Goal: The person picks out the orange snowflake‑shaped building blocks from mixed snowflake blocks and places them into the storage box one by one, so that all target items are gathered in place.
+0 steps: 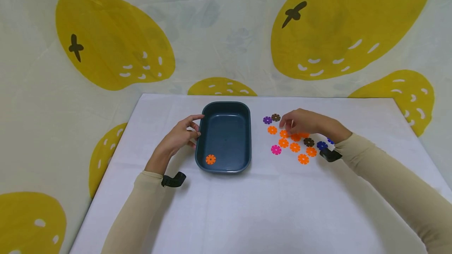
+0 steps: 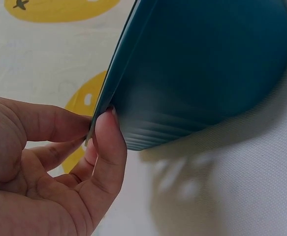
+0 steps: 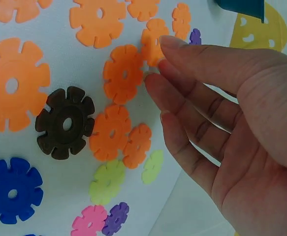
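A dark teal rectangular tray (image 1: 226, 136) stands on the white-covered table, with one orange notched plastic disc (image 1: 210, 159) in its near left corner. My left hand (image 1: 179, 136) pinches the left rim of the tray (image 2: 192, 64), fingers and thumb on either side of it in the left wrist view. To the right of the tray, my right hand (image 1: 300, 122) hovers low over a spread of flower-shaped discs. Its fingers are loosely bent, a gap shows between thumb and fingertips, and they point at an orange disc (image 3: 152, 44) lying among others.
Several orange discs (image 1: 294, 147) lie scattered with a pink one (image 1: 276, 150), a purple one (image 1: 267, 120), brown ones (image 1: 308, 142) and blue ones (image 1: 322, 145). Yellow-green discs (image 3: 107, 182) show in the right wrist view. A fruit-patterned cloth (image 1: 219, 30) hangs behind the table.
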`<act>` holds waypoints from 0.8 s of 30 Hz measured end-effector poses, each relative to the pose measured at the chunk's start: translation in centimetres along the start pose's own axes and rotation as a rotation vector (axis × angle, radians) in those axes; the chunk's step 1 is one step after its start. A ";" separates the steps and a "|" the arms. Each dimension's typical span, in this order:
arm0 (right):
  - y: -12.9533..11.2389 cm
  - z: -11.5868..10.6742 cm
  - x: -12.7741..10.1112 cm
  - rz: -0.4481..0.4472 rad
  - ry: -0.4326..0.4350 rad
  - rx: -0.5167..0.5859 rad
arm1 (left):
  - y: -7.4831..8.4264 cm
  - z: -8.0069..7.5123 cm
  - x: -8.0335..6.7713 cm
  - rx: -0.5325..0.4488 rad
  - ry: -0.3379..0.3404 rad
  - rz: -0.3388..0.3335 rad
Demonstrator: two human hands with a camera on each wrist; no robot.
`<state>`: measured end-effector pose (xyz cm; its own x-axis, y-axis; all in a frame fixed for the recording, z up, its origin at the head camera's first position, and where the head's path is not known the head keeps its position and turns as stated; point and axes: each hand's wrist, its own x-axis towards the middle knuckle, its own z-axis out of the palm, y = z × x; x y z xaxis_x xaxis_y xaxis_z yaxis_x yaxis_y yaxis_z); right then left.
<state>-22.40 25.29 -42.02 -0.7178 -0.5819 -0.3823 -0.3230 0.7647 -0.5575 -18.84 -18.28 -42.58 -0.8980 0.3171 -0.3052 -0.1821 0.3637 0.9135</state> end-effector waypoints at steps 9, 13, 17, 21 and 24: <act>-0.3 0.7 0.7 0.043 0.028 -0.130 | 0.3 0.2 -0.2 0.007 0.002 -0.009; -0.6 0.9 0.6 0.046 0.042 -0.167 | 0.1 0.1 -0.1 0.007 0.003 -0.009; -1.1 1.2 0.4 0.060 0.062 -0.189 | 0.0 0.1 -0.1 0.009 0.005 -0.008; -1.2 1.5 0.4 0.075 0.076 -0.211 | 0.0 0.1 -0.1 0.011 0.006 -0.006; -1.1 1.6 0.4 0.082 0.082 -0.217 | 0.0 0.2 0.0 0.009 0.004 -0.005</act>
<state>-21.34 23.71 -42.76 -0.7921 -0.4976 -0.3535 -0.3799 0.8552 -0.3525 -18.72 -18.15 -42.65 -0.8987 0.3116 -0.3085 -0.1828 0.3734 0.9095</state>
